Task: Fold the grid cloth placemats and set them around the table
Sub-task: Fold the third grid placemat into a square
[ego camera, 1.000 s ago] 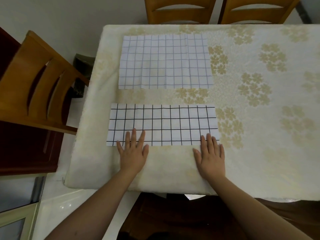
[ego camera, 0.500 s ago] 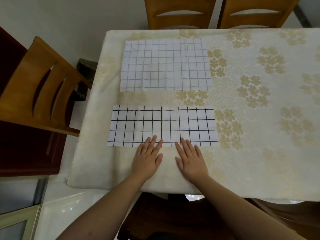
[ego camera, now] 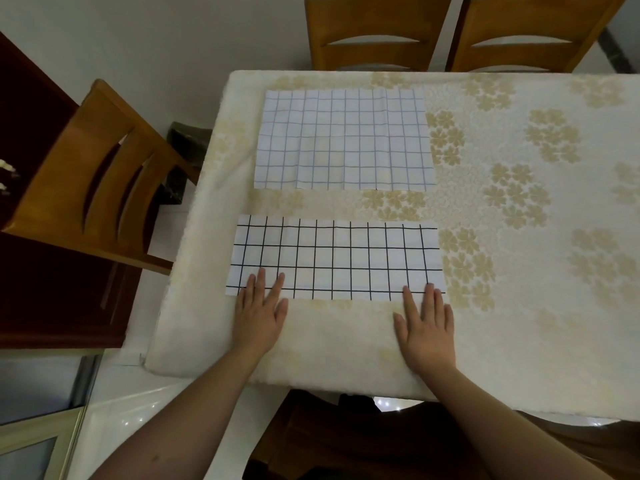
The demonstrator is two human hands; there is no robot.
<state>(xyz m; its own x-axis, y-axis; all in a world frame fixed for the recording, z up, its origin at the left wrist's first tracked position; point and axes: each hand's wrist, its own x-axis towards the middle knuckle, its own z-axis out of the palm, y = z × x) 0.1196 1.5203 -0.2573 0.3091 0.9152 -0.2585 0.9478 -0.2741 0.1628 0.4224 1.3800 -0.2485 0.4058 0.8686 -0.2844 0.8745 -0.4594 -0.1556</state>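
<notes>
A white placemat with a black grid, folded into a long strip, lies flat near the table's front edge. My left hand rests flat with straight fingers on its near left corner. My right hand lies flat on the near right corner, fingertips over the cloth's front edge. Behind it, farther up the table, a second placemat with a fainter grey grid lies unfolded and flat.
The table wears a cream tablecloth with beige flower patterns. One wooden chair stands at the left end and two more at the far side. A dark chair seat sits under the near edge.
Both hands slid apart along the folded placemat's near edge, from its middle out to the left and right corners. The cloths have not shifted.
</notes>
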